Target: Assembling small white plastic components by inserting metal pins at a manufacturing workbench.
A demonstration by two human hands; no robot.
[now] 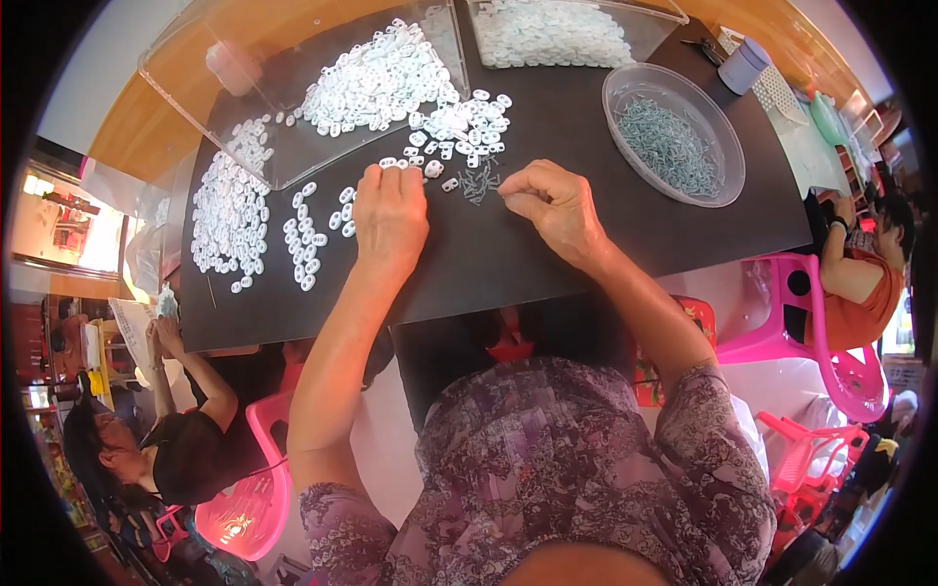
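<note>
My left hand (389, 215) lies palm down on the black table (508, 254), its fingertips touching small white plastic pieces (420, 166) at the edge of a loose heap (467, 122). My right hand (552, 205) is curled, fingertips pinched together beside a little cluster of small grey metal pins (477, 183); whether it holds a pin I cannot tell. A row of white pieces (305, 239) lies left of my left hand.
A clear round bowl (674, 137) of grey metal pins sits at the right. Clear plastic trays (293, 88) with heaps of white pieces stand at the back. Another pile (230, 215) lies at the table's left. People sit on pink plastic chairs (811, 322) on both sides.
</note>
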